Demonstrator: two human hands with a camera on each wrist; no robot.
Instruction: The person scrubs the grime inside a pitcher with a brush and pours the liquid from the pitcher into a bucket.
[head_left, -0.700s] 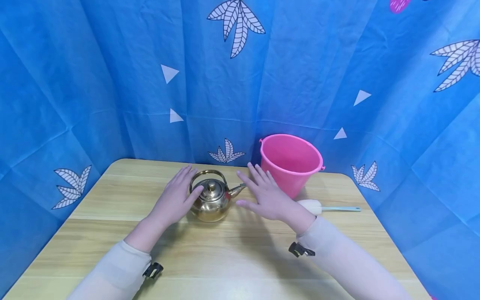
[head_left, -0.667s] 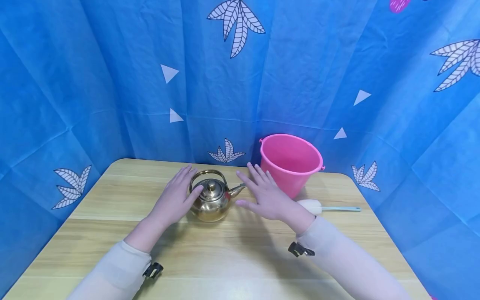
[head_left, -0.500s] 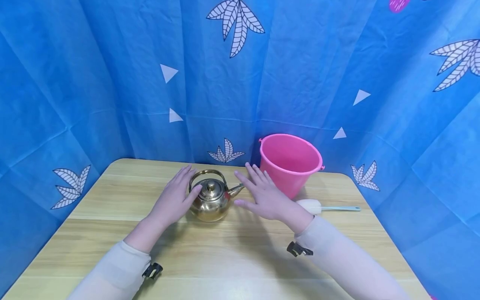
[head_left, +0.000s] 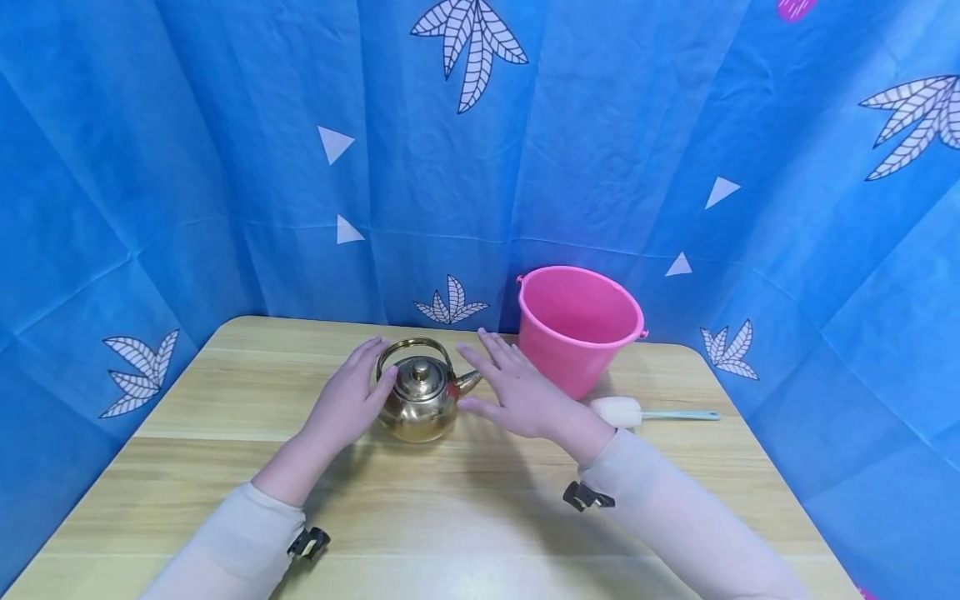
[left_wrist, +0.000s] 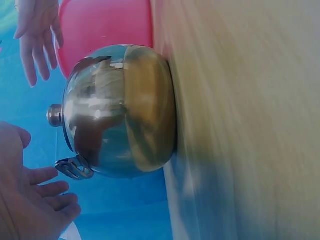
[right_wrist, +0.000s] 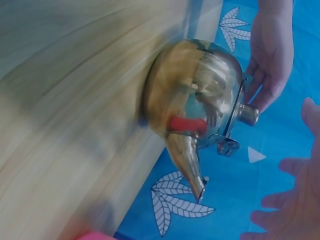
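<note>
A shiny gold-coloured kettle (head_left: 418, 413) stands upright on the table, its arched handle raised and its spout pointing right. To its left hovers my left hand (head_left: 347, 402), fingers extended, with the thumb near the lid knob. My right hand (head_left: 519, 398) is held over the spout side, fingers spread, partly in front of the spout tip and the bucket. In the left wrist view, the fingers (left_wrist: 52, 189) of my left hand are close to the kettle's handle; contact is unclear. The right wrist view shows my right hand (right_wrist: 295, 200) apart from the kettle, holding nothing.
A pink bucket (head_left: 573, 371) stands at the table's back right. In front of it lies a brush with a white head (head_left: 618, 412) and a pale blue handle (head_left: 682, 415). A blue patterned curtain (head_left: 442, 192) surrounds the wooden table (head_left: 420, 517) at the back and sides.
My right hand has moved a little left, nearer the kettle. The left hand has barely shifted. The kettle, bucket and brush have stayed in place.
</note>
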